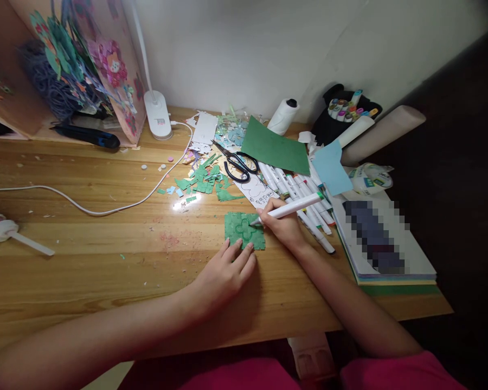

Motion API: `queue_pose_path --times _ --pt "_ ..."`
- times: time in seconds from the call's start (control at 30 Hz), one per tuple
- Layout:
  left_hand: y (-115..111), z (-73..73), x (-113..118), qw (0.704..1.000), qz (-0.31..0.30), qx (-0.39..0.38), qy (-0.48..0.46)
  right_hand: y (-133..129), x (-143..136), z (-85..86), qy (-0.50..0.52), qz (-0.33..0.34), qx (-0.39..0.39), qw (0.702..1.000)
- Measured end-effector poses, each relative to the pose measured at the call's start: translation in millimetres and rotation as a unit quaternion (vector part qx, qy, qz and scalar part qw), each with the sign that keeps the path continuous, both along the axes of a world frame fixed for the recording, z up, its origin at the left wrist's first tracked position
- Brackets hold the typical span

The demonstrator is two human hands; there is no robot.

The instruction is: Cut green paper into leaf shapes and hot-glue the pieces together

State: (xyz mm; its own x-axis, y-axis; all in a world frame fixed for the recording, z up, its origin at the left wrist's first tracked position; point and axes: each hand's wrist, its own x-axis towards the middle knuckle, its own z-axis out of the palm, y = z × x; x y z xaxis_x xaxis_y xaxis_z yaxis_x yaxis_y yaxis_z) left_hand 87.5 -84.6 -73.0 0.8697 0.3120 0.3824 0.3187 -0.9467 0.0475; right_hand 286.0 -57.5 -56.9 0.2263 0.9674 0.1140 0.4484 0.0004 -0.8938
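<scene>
A small green paper square (231, 225), made of woven-looking strips, lies flat on the wooden table. A flower or clover outline is drawn in its middle in darker green. My left hand (231, 265) rests with fingers spread, the tips pressing the square's lower edge. My right hand (284, 225) grips a white marker (290, 207) with a green end, its tip touching the right side of the outline. Behind the right hand is a white sheet (252, 188) with a black line drawing, partly covered by several white markers (287, 184).
Black scissors (239, 165) lie among green paper scraps (205, 179). Green paper (274, 146) sits on the markers, near a thread spool (283, 116) and a black marker holder (329, 122). A paper stack (415, 260) is at right, a lamp base (158, 116) at back, a glue gun (0, 227) at left.
</scene>
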Motion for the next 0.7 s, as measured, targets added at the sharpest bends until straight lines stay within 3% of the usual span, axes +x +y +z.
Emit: queue_pose_path --times 0.7 --pt "0.7 2.2 0.1 1.000 0.002 0.012 -0.008 2.3 4.7 -5.1 0.006 -0.011 0.031 0.999"
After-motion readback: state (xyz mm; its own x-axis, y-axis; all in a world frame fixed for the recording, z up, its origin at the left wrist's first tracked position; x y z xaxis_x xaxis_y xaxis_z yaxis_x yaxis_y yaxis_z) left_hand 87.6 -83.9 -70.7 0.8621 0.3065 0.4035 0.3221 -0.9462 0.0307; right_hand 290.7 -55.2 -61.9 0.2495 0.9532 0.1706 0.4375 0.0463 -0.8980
